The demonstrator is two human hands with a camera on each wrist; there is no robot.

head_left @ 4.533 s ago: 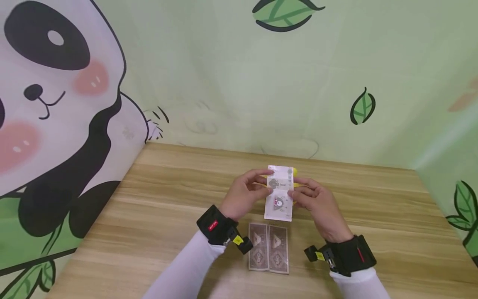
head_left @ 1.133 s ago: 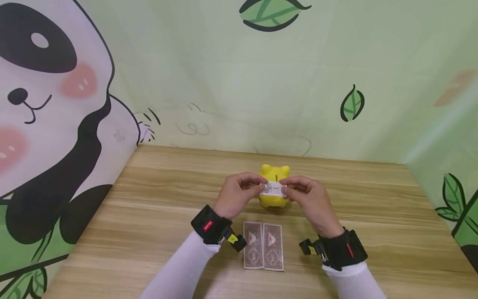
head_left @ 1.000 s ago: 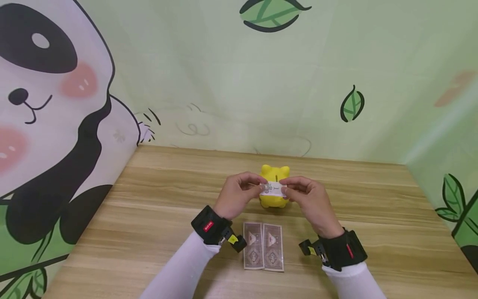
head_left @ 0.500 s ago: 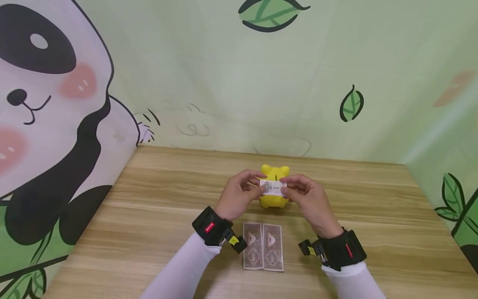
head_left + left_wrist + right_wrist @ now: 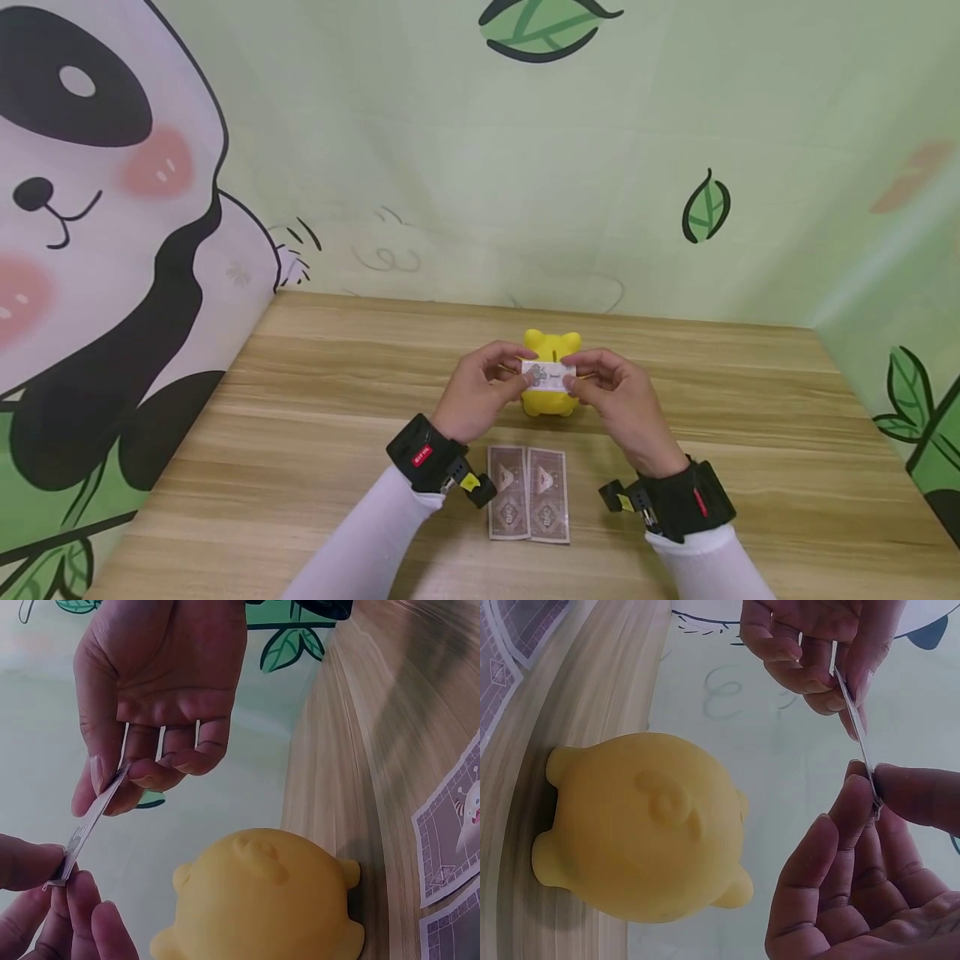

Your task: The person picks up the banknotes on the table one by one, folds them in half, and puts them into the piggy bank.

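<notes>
Between my two hands is a folded play banknote (image 5: 548, 377), pale with grey print, held level above a yellow piggy bank (image 5: 550, 406). My left hand (image 5: 480, 390) pinches its left end between thumb and fingers. On the opposite end, my right hand (image 5: 618, 400) pinches it the same way. Both wrist views show the folded note (image 5: 94, 817) edge-on, as a thin flat strip apart from the bank. In the right wrist view the piggy bank (image 5: 645, 825) stands on its feet, its curly tail in relief. A dark slot shows on its top in the head view.
Two brownish play banknotes (image 5: 509, 493) lie side by side on the wooden table (image 5: 337, 400), nearer the person than the bank. A green cloth wall (image 5: 450, 167) with a panda and leaves rises behind the table.
Several seconds ago the note was long and hung upright; now it is folded to a short strip. The bank, mostly hidden then, shows now. Over the last half second the hands barely move.
</notes>
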